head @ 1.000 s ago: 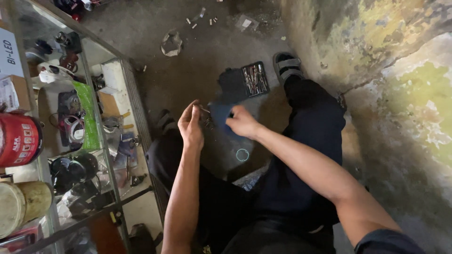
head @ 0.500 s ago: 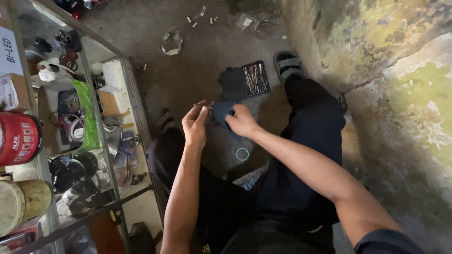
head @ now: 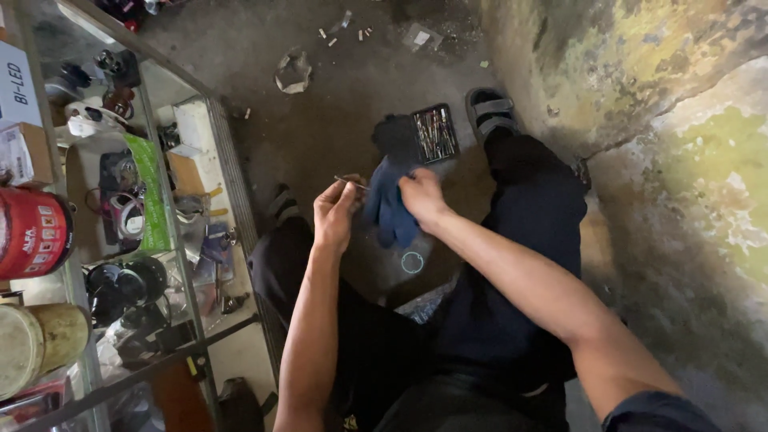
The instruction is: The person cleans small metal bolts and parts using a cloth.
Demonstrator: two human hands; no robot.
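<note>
I sit with my knees apart, and my left hand point(head: 336, 214) is pinched shut on a thin metal pin point(head: 349, 182) that sticks out toward the left from between thumb and forefinger. Just beside it, my right hand point(head: 422, 198) has its fingers closed on a dark blue cloth point(head: 390, 210), which hangs down between my two hands over the floor point(head: 320, 128). To work it well I judge I should keep the pin held firmly near its end and draw the cloth along it in short, even strokes, wrists close together. Below the cloth lies a small pale ring point(head: 412, 262). Farther out, near my sandalled foot point(head: 490, 112), an open case of small tools point(head: 434, 133) rests flat. A glass cabinet point(head: 180, 264) of parts stands on my left.
</note>
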